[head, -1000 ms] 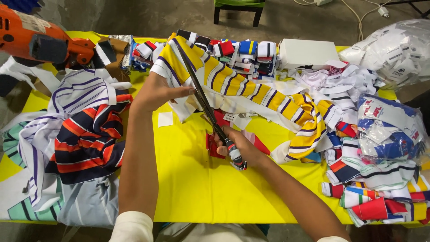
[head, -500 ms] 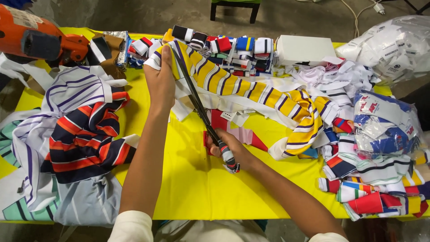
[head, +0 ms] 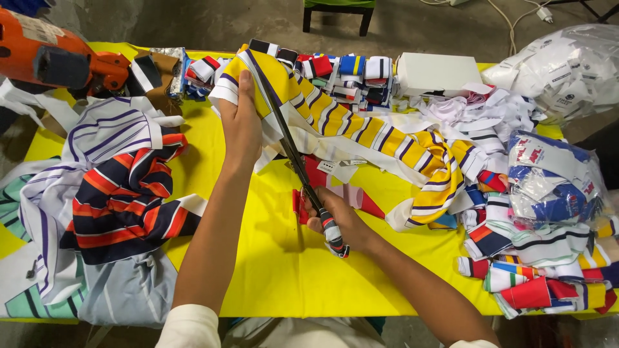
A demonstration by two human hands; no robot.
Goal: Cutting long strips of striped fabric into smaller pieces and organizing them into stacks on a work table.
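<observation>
The left hand [head: 240, 129] pins the yellow striped cloth [head: 361, 129] at the counter's [head: 271, 270] far side, fingers closed on its edge, right beside the scissors [head: 296, 161]. The right hand [head: 338, 222] grips their handle; a drifting cut could nick those fingers.

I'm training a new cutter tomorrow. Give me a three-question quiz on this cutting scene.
1. True or false: the left hand grips the yellow striped fabric.
2. Which hand works the scissors? A left, B right
3. Fill in: the table covering is ____.

Key: 1 true; 2 B; 3 yellow.
</observation>
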